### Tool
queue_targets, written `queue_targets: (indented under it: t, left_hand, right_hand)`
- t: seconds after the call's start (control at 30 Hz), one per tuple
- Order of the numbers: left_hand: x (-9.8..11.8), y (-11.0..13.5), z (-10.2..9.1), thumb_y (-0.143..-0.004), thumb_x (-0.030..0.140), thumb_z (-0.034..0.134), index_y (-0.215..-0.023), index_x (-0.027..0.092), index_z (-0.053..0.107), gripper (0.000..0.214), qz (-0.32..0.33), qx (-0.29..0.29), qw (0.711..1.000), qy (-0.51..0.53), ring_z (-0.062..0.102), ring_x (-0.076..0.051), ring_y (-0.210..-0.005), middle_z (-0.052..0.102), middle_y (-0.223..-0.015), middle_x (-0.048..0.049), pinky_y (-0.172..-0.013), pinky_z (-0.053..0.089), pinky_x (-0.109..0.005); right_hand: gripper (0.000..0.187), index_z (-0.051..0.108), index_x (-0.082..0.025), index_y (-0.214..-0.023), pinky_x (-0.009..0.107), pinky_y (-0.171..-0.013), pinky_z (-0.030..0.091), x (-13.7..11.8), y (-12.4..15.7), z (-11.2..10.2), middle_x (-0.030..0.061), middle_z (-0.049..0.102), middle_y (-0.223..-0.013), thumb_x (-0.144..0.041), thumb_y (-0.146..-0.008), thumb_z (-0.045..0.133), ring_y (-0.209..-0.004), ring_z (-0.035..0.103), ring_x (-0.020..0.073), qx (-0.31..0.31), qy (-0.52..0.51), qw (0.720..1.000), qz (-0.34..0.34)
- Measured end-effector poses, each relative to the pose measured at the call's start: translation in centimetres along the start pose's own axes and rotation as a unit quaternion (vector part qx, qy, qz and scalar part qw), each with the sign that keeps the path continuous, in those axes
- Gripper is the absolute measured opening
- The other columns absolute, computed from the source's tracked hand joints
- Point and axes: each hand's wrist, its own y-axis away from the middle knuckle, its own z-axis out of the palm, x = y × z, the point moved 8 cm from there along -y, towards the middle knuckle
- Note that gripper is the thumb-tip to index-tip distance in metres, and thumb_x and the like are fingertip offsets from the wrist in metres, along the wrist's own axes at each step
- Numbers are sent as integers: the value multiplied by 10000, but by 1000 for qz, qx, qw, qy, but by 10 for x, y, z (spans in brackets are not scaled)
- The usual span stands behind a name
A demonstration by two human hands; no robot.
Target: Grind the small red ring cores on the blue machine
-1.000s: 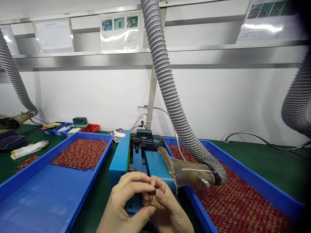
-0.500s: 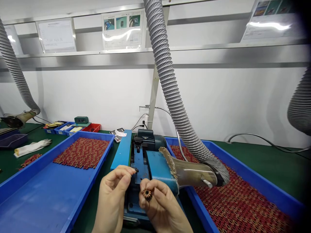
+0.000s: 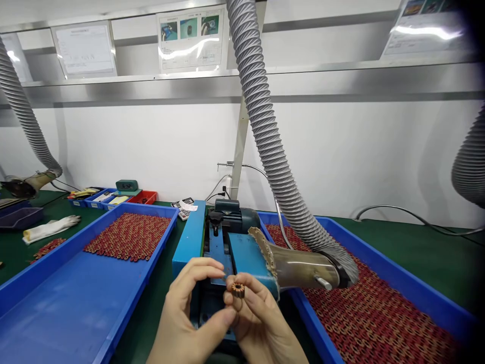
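Note:
In the head view my right hand [image 3: 261, 313] pinches a small copper-wound ring core [image 3: 238, 290] between thumb and fingers. The core has a hole in its middle, a copper-coloured top and darker sides, and is tilted so its upper face shows. My left hand [image 3: 193, 311] is just left of it, thumb and forefinger spread apart with nothing between them. Its thumb tip comes close to the right hand's fingers; whether they touch I cannot tell. Both hands are in front of a blue bench machine [image 3: 217, 247] with a dark motor, covering its near part.
A blue tray [image 3: 76, 298] on the left holds rows of red rings. Another blue tray [image 3: 409, 283] at right holds many more. A grey ribbed hose [image 3: 261, 116] drops to a brown nozzle [image 3: 303, 266] beside the machine. A white glove [image 3: 51, 229] lies far left.
My left hand's fingers have spread from a pinch, and the hand has moved right towards the core. My right hand has raised the core slightly rightward and tipped its face upward.

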Motion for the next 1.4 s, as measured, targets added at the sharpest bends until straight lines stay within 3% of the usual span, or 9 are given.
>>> queue_targets:
  t: [0.2, 0.33, 0.53, 0.67, 0.77, 0.93, 1.13, 1.2, 1.4]
  left_hand:
    - [-2, -2, 14, -720, 34, 583, -899, 294, 643, 322, -37, -42, 998, 29, 574, -120, -953, 605, -993, 22, -823, 427, -178]
    - [-9, -2, 6, -755, 182, 655, -754, 231, 687, 58, -55, 17, 995, 82, 589, -141, -842, 622, -871, -18, -778, 449, -219]
    - [-27, 4, 6, -769, 247, 664, -661, 169, 653, 134, -145, 66, 953, 257, 567, -104, -688, 619, -716, -22, -578, 451, -150]
    - [-20, 7, -19, -784, 248, 653, -673, 211, 657, 117, -80, 168, 959, 215, 584, -84, -825, 624, -698, 22, -751, 461, -110]
    - [-9, 8, -33, -800, 228, 635, -725, 244, 670, 85, -7, 194, 971, 139, 587, -79, -876, 650, -707, 43, -823, 448, -115]
    - [6, 4, -22, -830, 237, 575, -898, 276, 666, 120, 37, 79, 996, 8, 569, -139, -996, 672, -929, 14, -894, 436, -216]
    - [0, 5, 10, -820, 265, 545, -931, 306, 650, 159, -71, -102, 985, -116, 498, -192, -1121, 576, -1181, 6, -945, 392, -298]
    - [0, 5, 13, -834, 241, 523, -834, 276, 651, 133, -77, -96, 987, -102, 535, -180, -1072, 599, -1139, 2, -913, 413, -279]
    - [6, 3, -6, -841, 180, 542, -783, 273, 647, 152, 2, 68, 996, -65, 603, -116, -911, 659, -924, 37, -819, 453, -190]
  right_hand:
    - [198, 711, -149, -791, 179, -677, 499, 6, -1, -3, 44, 677, -740, -235, -640, 806, -704, 629, 116, -18, -2, 999, 47]
    - [181, 701, -152, -774, 179, -695, 484, 9, -1, -2, 29, 659, -774, -204, -635, 803, -719, 606, 103, -24, -2, 998, 50]
    - [160, 620, -147, -708, 187, -676, 473, 10, -2, 9, 14, 600, -692, -183, -660, 768, -651, 563, 85, -94, 13, 995, 31]
    - [204, 566, -144, -698, 198, -617, 469, 8, -2, 13, 11, 584, -677, -180, -663, 763, -632, 586, 108, -110, 27, 993, 17]
    - [220, 556, -144, -708, 191, -582, 467, 7, -2, 12, -5, 570, -704, -185, -660, 766, -614, 601, 109, -92, 45, 995, 15]
    - [197, 589, -168, -780, 159, -600, 447, -8, 0, 6, -8, 590, -744, -206, -684, 756, -624, 573, 78, -79, 178, 979, -66]
    - [318, 574, -282, -1038, 194, -769, 463, -18, 2, -3, -3, 623, -903, -107, -779, 635, -831, 585, 112, -94, 387, 909, -126]
    - [285, 593, -273, -1006, 186, -758, 460, -18, 2, -3, -4, 620, -877, -112, -776, 644, -827, 585, 112, -85, 373, 915, -125]
    - [192, 645, -191, -792, 167, -619, 459, -12, 2, 5, -9, 580, -777, -201, -653, 777, -640, 570, 80, -72, 151, 984, -56]
